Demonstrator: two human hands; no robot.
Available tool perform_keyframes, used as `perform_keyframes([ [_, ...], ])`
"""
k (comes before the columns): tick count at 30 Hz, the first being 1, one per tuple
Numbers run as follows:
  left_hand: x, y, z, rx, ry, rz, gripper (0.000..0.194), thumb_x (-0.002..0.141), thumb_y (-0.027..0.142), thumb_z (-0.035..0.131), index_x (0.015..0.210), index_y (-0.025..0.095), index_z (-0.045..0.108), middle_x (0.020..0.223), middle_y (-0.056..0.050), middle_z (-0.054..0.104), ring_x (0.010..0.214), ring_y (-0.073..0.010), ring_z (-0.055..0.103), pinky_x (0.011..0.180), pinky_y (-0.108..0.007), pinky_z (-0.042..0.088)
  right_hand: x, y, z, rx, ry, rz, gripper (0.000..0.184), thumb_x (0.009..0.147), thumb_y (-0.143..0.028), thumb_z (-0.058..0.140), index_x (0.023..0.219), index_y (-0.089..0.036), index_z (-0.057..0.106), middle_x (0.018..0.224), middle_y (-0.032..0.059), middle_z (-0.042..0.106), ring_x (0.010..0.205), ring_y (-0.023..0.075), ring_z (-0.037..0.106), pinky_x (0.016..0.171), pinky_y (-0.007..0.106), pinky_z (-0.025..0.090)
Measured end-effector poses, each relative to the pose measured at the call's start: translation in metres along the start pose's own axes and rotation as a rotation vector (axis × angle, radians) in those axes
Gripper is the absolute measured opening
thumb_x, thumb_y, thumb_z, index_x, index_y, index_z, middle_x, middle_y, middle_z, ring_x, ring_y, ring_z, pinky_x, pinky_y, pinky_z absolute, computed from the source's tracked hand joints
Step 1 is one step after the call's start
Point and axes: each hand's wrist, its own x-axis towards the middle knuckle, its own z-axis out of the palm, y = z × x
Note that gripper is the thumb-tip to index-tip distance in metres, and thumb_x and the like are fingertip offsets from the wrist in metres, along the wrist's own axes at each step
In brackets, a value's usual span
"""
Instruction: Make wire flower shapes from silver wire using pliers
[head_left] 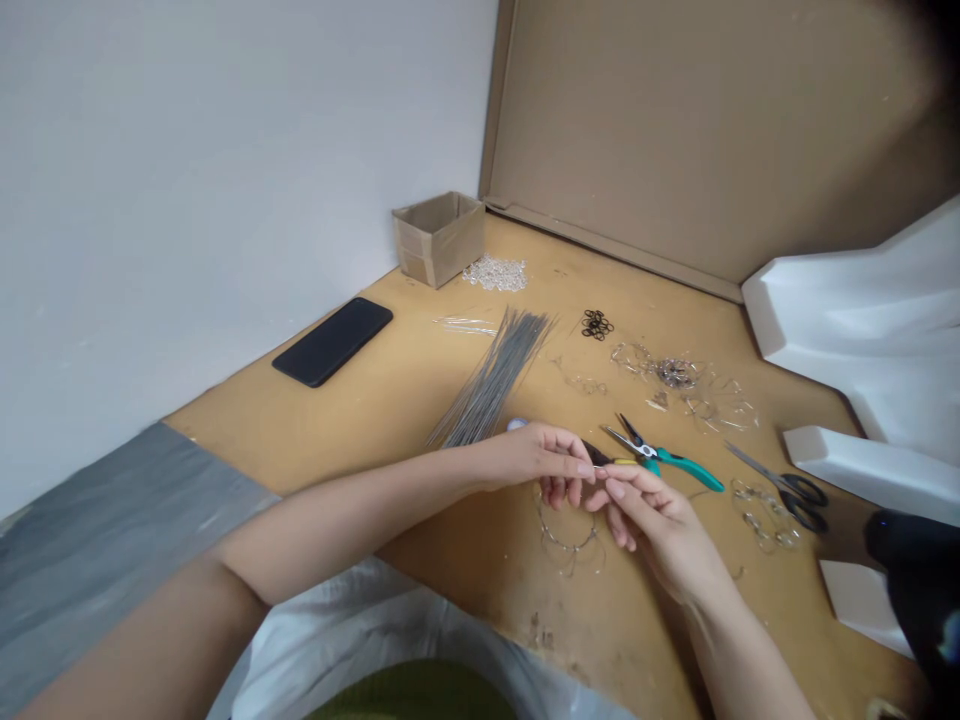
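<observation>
- Thin wire (598, 467) is running between our two hands, at 4 o'clock from the middle of the view, over the tan table (622, 630).
- Our left hand (546, 462) is pinching the wire between its thumb and fingers.
- Our right hand (651, 512) is pinching it too, with thumb and first finger coming close together and the other fingers curling under.
- Wire ring (568, 545) is showing at 7 o'clock from our hands; our fingers are hiding whether it is joining the thin wire.
- Grey wires (501, 375) are lying in a bunch at 10 o'clock, and a black phone (333, 342) is lying farther out that way.
- Brown box (457, 248) is standing between 10 and 11 o'clock, with white bits (495, 273) sitting just beside it.
- Black rings (597, 325) are making a heap at 12 o'clock.
- Wire loops (677, 373) are tangling between 1 and 2 o'clock.
- Green pliers (686, 468) are lying near our right hand at 3 o'clock, with scissors (784, 485) lying farther out.
</observation>
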Motion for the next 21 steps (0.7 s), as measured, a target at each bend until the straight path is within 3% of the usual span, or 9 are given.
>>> perform_keyframes([
  [5, 0.0, -0.003, 0.0, -0.012, -0.021, 0.002, 0.031, 0.076, 0.043, 0.061, 0.079, 0.013, 0.056, 0.063, 0.001, 0.059, 0.047, -0.0048, 0.05, 0.05, -0.019, 0.042, -0.003, -0.004, 0.002, -0.102, -0.01, -0.049, 0.021, 0.082, -0.039, 0.058, 0.089, -0.019, 0.06, 0.069, 0.0025, 0.067, 0.036, 0.0047, 0.041, 0.038, 0.022, 0.032],
  [13, 0.001, -0.005, 0.007, -0.092, 0.051, 0.081, 0.029, 0.078, 0.041, 0.06, 0.078, 0.012, 0.057, 0.06, 0.002, 0.056, 0.047, -0.0039, 0.048, 0.048, -0.017, 0.038, -0.007, -0.008, 0.003, -0.116, -0.064, -0.082, 0.017, 0.086, -0.036, 0.054, 0.081, -0.02, 0.056, 0.062, -0.0018, 0.062, 0.037, 0.0034, 0.037, 0.039, 0.019, 0.027],
  [21, 0.001, -0.004, -0.002, -0.03, -0.016, -0.03, 0.031, 0.073, 0.042, 0.064, 0.079, 0.012, 0.06, 0.064, 0.001, 0.06, 0.049, -0.0059, 0.053, 0.051, -0.02, 0.043, -0.002, -0.001, -0.004, -0.054, -0.087, 0.023, 0.018, 0.081, -0.035, 0.061, 0.082, -0.017, 0.062, 0.066, 0.0002, 0.061, 0.043, 0.0039, 0.041, 0.04, 0.02, 0.023],
])
